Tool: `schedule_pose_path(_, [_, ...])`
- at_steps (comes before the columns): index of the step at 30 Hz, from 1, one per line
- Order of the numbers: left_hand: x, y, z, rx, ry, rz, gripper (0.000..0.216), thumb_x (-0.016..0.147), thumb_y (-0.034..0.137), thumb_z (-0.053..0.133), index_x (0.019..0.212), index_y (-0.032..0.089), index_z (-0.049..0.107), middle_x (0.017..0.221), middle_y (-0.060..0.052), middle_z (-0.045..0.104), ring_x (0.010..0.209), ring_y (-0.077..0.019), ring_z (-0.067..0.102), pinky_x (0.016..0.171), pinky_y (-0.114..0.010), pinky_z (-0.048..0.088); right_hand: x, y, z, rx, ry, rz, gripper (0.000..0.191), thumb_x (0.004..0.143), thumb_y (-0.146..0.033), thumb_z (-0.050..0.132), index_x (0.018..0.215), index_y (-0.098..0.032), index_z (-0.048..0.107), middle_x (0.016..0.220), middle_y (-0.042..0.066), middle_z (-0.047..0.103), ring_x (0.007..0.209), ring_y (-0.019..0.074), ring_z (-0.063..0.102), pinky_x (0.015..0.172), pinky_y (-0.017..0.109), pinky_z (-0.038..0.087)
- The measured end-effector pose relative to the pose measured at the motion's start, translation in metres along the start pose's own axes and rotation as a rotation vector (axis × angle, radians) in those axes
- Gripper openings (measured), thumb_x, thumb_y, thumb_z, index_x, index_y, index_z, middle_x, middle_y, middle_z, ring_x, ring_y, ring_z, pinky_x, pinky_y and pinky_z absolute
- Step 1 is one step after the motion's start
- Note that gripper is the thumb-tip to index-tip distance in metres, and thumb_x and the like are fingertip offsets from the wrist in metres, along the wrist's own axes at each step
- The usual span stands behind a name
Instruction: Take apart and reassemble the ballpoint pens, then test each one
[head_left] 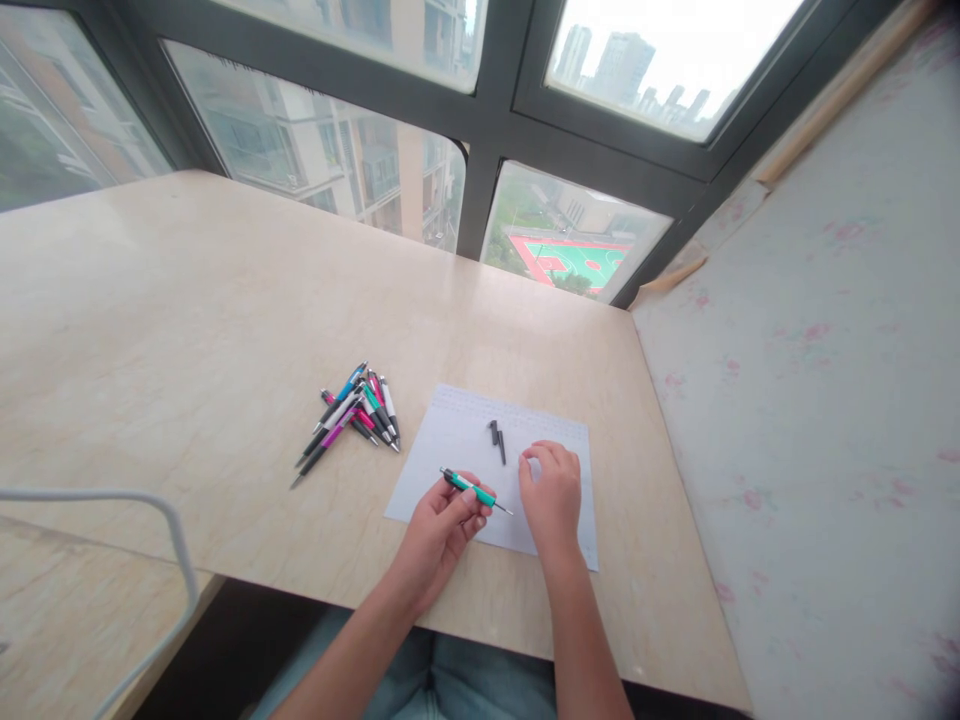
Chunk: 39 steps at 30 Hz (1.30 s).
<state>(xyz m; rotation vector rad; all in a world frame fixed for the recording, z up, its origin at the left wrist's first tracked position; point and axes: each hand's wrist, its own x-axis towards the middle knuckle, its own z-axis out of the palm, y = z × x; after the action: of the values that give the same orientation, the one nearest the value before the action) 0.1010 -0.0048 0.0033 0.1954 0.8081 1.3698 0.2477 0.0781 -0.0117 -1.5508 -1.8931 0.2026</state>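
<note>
My left hand (448,515) is closed around a green ballpoint pen (471,487), held tilted above the lower part of a white paper sheet (457,420). The pen's front section is off, and a thin refill (504,509) sticks out bare, pointing right. My right hand (553,490) is over the sheet's right side, fingers curled and thumb close to the index fingertip. Anything in that pinch is too small to make out. Just left of its fingertips lie two black pen parts, a short one (493,432) and a slimmer one (502,447).
A pile of several colourful click pens (352,415) lies left of the sheet on the marble-patterned table (225,320). A white cable (161,505) arches at the lower left. Windows (337,150) bound the back, and a flower-papered wall (795,430) the right.
</note>
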Motion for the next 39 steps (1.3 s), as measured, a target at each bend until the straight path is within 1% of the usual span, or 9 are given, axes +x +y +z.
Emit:
schedule_pose_path(6, [-0.001, 0.001, 0.002, 0.004, 0.006, 0.014, 0.023, 0.076, 0.024, 0.077, 0.093, 0.015, 0.065, 0.087, -0.007, 0.071, 0.073, -0.0126, 0.063, 0.07, -0.024, 0.048, -0.009, -0.017, -0.012, 0.247, 0.005, 0.109, 0.024, 0.09, -0.033, 0.052, 0.093, -0.017, 0.069, 0.096, 0.011, 0.069, 0.089, 0.0231, 0.059, 0.074, 0.035, 0.049])
schedule_pose_path(8, [-0.001, 0.001, 0.003, 0.01, 0.009, 0.031, 0.024, 0.075, 0.024, 0.078, 0.092, 0.015, 0.066, 0.085, -0.006, 0.07, 0.073, -0.0129, 0.063, 0.07, -0.024, 0.048, -0.018, -0.026, -0.025, 0.431, -0.096, 0.18, 0.03, 0.094, -0.036, 0.046, 0.097, -0.017, 0.069, 0.093, 0.009, 0.07, 0.08, 0.0198, 0.062, 0.065, 0.03, 0.05])
schedule_pose_path(10, [-0.001, 0.0, 0.004, 0.021, 0.014, 0.066, 0.024, 0.074, 0.024, 0.079, 0.092, 0.015, 0.067, 0.084, -0.005, 0.069, 0.073, -0.0129, 0.062, 0.071, -0.025, 0.049, -0.028, -0.032, -0.038, 0.537, -0.274, 0.102, 0.029, 0.095, -0.035, 0.047, 0.097, -0.019, 0.071, 0.09, 0.007, 0.071, 0.078, 0.0184, 0.063, 0.065, 0.029, 0.051])
schedule_pose_path(11, [-0.001, 0.0, 0.004, 0.031, 0.019, 0.086, 0.025, 0.073, 0.024, 0.08, 0.092, 0.015, 0.067, 0.084, -0.004, 0.069, 0.074, -0.0129, 0.062, 0.073, -0.025, 0.049, -0.033, -0.035, -0.043, 0.534, -0.301, 0.05, 0.027, 0.093, -0.034, 0.05, 0.096, -0.02, 0.072, 0.088, 0.007, 0.071, 0.076, 0.0179, 0.063, 0.064, 0.029, 0.051])
schedule_pose_path(14, [-0.002, 0.001, 0.004, 0.07, 0.059, 0.144, 0.027, 0.071, 0.025, 0.081, 0.093, 0.016, 0.068, 0.086, -0.004, 0.07, 0.076, -0.0138, 0.063, 0.076, -0.026, 0.05, -0.042, -0.031, -0.053, 0.467, -0.279, -0.02, 0.022, 0.092, -0.029, 0.052, 0.091, -0.021, 0.073, 0.083, 0.006, 0.07, 0.072, 0.0172, 0.061, 0.062, 0.029, 0.051])
schedule_pose_path(18, [-0.001, 0.01, -0.001, 0.106, 0.146, 0.259, 0.027, 0.071, 0.027, 0.081, 0.091, 0.016, 0.067, 0.086, -0.005, 0.071, 0.078, -0.0143, 0.064, 0.077, -0.026, 0.05, -0.048, -0.004, -0.055, 0.36, -0.237, 0.006, 0.021, 0.091, -0.03, 0.055, 0.086, -0.021, 0.073, 0.084, 0.006, 0.07, 0.076, 0.0187, 0.062, 0.06, 0.028, 0.05])
schedule_pose_path(23, [0.002, 0.018, -0.008, 0.092, 0.132, 0.29, 0.022, 0.076, 0.025, 0.077, 0.093, 0.016, 0.066, 0.088, -0.005, 0.071, 0.076, -0.0125, 0.062, 0.076, -0.025, 0.05, -0.053, 0.02, -0.044, 0.169, -0.121, 0.093, 0.025, 0.092, -0.034, 0.053, 0.087, -0.018, 0.072, 0.082, 0.007, 0.07, 0.07, 0.0192, 0.06, 0.063, 0.031, 0.047])
schedule_pose_path(30, [0.002, 0.015, -0.008, 0.157, 0.118, 0.292, 0.02, 0.077, 0.025, 0.076, 0.093, 0.016, 0.067, 0.088, -0.006, 0.072, 0.078, -0.0143, 0.064, 0.077, -0.027, 0.05, -0.043, 0.004, -0.019, -0.021, -0.034, 0.132, 0.03, 0.093, -0.035, 0.049, 0.086, -0.017, 0.072, 0.078, 0.007, 0.068, 0.07, 0.0204, 0.058, 0.069, 0.032, 0.042])
schedule_pose_path(39, [0.006, 0.014, -0.011, 0.143, 0.11, 0.281, 0.022, 0.077, 0.026, 0.076, 0.094, 0.016, 0.067, 0.088, -0.005, 0.071, 0.078, -0.0134, 0.064, 0.077, -0.026, 0.05, -0.033, -0.019, -0.009, -0.142, -0.081, 0.237, 0.025, 0.09, -0.034, 0.05, 0.084, -0.021, 0.071, 0.082, 0.004, 0.069, 0.077, 0.0202, 0.061, 0.064, 0.028, 0.036])
